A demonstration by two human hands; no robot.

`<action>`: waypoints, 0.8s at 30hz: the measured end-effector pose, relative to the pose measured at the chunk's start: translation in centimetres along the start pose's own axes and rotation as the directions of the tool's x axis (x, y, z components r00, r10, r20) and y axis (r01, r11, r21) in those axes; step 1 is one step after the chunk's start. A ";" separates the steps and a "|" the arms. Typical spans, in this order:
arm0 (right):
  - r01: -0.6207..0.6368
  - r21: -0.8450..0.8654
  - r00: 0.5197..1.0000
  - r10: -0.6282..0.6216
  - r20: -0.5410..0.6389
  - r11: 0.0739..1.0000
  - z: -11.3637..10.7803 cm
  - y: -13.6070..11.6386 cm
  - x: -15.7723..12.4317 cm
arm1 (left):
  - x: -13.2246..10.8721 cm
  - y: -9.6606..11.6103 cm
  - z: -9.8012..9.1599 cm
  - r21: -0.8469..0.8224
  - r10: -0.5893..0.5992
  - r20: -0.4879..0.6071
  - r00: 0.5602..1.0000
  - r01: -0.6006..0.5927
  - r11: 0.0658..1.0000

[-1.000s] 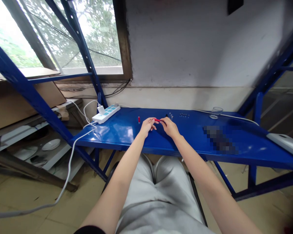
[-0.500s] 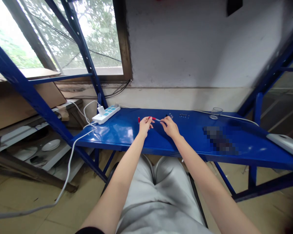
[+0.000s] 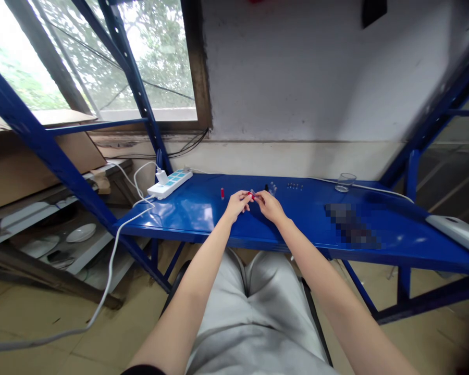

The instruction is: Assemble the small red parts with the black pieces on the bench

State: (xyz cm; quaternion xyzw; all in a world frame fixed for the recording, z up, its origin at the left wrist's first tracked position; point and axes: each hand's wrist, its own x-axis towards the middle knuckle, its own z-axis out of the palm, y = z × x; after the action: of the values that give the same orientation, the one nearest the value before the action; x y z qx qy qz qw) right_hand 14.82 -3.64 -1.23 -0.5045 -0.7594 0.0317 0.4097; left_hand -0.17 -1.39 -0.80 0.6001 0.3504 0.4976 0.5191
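Over the blue table (image 3: 293, 219), my left hand (image 3: 237, 204) and my right hand (image 3: 269, 204) meet fingertip to fingertip. Between them is a slim red and clear pen-like piece (image 3: 251, 195), mostly hidden by the fingers. Both hands are closed in a pinch on it. Left of my left hand, a small red cap-like piece (image 3: 222, 193) stands upright. Just beyond my right hand is a cluster of small clear pieces (image 3: 273, 187), with a black piece (image 3: 266, 187) beside it.
A row of tiny pieces (image 3: 294, 186) lies toward the back. To the right are a clear glass (image 3: 345, 182), a blurred-out dark object (image 3: 352, 225) and a white device (image 3: 459, 233). A white power strip (image 3: 170, 183) with a trailing cord (image 3: 111, 260) sits left.
My hands have come closer together. The longer red and clear stretch that showed between them is now mostly covered by my fingers. The red cap-like piece shows more fully.
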 end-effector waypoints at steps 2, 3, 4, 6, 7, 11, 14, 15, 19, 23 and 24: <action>-0.005 0.013 1.000 0.005 0.024 1.000 0.2 0.2 0.0 | -0.1 0.2 0.0 -0.010 -0.009 0.007 1.000 0.009 1.000; -0.009 0.020 0.999 0.008 0.033 1.000 0.3 0.3 0.0 | -0.2 0.4 0.0 -0.014 -0.012 0.011 1.000 0.012 1.000; -0.012 0.029 0.999 0.011 0.040 0.999 0.3 0.3 0.1 | -0.2 0.4 0.0 -0.020 -0.016 0.016 1.000 0.016 1.000; -0.014 0.049 0.999 0.012 0.050 0.999 0.3 0.3 0.1 | -0.3 0.5 0.0 -0.037 -0.024 0.030 0.999 0.025 0.999; -0.011 0.058 0.998 0.007 0.055 0.998 0.3 0.3 0.1 | -0.3 0.5 -0.1 -0.046 -0.030 0.034 0.999 0.032 0.998; 0.011 0.063 0.998 -0.015 0.069 0.998 0.2 0.2 0.1 | -0.2 0.5 -0.1 -0.063 -0.063 0.038 0.997 0.065 0.996; 0.009 0.048 0.996 -0.013 0.091 0.999 0.2 0.1 0.1 | -0.3 0.6 -0.1 -0.058 -0.081 0.043 0.996 0.083 0.995; 0.005 0.043 0.995 -0.010 0.103 0.999 0.2 0.1 0.1 | -0.3 0.7 0.0 -0.056 -0.085 0.045 0.995 0.087 0.995; -0.007 0.031 0.992 0.003 0.123 1.000 0.2 0.3 0.2 | -0.4 0.8 0.0 -0.044 -0.089 0.043 0.995 0.091 0.995; -0.055 -0.021 0.994 0.057 0.088 0.998 -0.3 1.3 0.2 | -0.3 0.6 -0.1 -0.037 -0.060 0.012 0.998 0.060 0.998; -0.087 -0.045 0.993 0.090 0.074 0.995 -0.5 1.7 0.2 | -0.2 0.5 -0.1 -0.033 -0.053 -0.001 0.999 0.053 0.998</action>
State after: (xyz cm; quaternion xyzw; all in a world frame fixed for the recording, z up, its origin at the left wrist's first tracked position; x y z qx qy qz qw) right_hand 16.33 -2.84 -1.56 -0.5448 -0.7516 0.0530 0.3680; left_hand -0.42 -1.69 -0.38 0.5815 0.3581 0.4901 0.5417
